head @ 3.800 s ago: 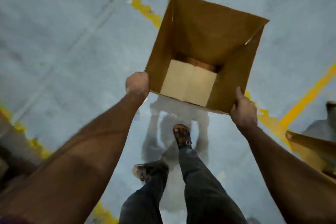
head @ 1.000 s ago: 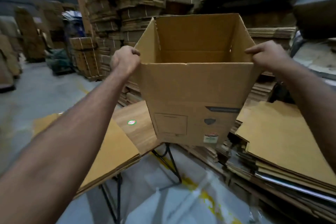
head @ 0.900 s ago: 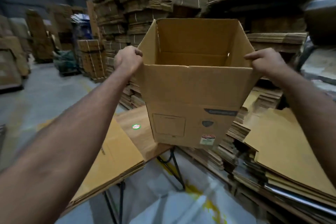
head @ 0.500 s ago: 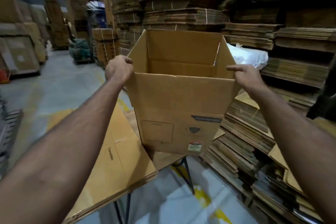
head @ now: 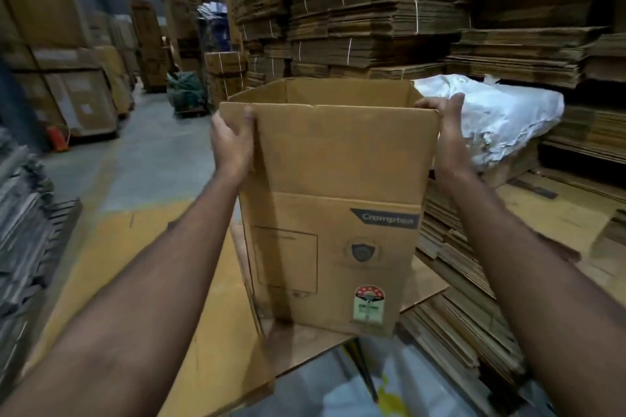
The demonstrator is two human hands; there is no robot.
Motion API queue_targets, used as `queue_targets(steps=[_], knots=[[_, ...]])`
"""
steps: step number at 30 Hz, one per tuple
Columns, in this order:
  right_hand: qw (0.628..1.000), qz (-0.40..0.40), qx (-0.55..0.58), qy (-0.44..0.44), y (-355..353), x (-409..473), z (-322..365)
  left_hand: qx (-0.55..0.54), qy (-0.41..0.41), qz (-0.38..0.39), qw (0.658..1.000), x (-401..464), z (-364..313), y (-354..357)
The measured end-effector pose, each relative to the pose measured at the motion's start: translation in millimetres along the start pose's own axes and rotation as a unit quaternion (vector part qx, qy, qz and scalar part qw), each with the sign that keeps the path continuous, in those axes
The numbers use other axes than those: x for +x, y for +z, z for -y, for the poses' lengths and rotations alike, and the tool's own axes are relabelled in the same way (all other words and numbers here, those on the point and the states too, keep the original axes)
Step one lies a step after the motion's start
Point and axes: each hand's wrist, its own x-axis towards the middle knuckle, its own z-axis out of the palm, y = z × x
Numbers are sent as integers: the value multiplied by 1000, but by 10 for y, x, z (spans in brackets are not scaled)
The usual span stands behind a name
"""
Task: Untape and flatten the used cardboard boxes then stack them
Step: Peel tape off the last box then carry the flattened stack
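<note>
A tall brown cardboard box (head: 332, 200) with its top flaps up stands upright in front of me, its printed face toward me. Its bottom rests on or just above flattened cardboard sheets (head: 216, 332) lying on a metal stand. My left hand (head: 232, 142) grips the box's upper left corner, thumb on the near face. My right hand (head: 449, 132) holds the upper right corner, fingers over the rim.
Tall stacks of tied flattened cartons (head: 355, 27) fill the back and right. A white plastic sheet (head: 491, 122) lies on a stack behind the box. Lower cardboard piles (head: 474, 281) sit at right. More cartons (head: 61, 78) line the left across the grey floor aisle (head: 145, 152).
I carried the box from over the floor to the stand and lowered it onto the flat sheets. Both hands have slid to the box's upper corners.
</note>
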Motion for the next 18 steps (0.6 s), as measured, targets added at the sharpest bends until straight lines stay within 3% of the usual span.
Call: queue_targets(steps=[2,4,6,9,12,15,18], knots=[[993,-16,-72,-96,0,155,-215,46,29,-14,998,-5,130,222],[975,-25,-143,-166,15,349,-392,78,8,-33,996,80,162,384],[964,-44,-145,-218,79,476,-482,111,-20,-37,993,193,163,479],[953,-84,-140,-255,228,560,-625,143,-87,-15,986,400,214,595],[943,-69,-179,-271,499,615,-692,203,-137,31,969,424,306,711],[926,-56,-244,-282,757,669,-726,311,-50,104,943,146,441,820],[919,-81,-255,-291,911,660,-738,341,70,188,918,-264,531,884]])
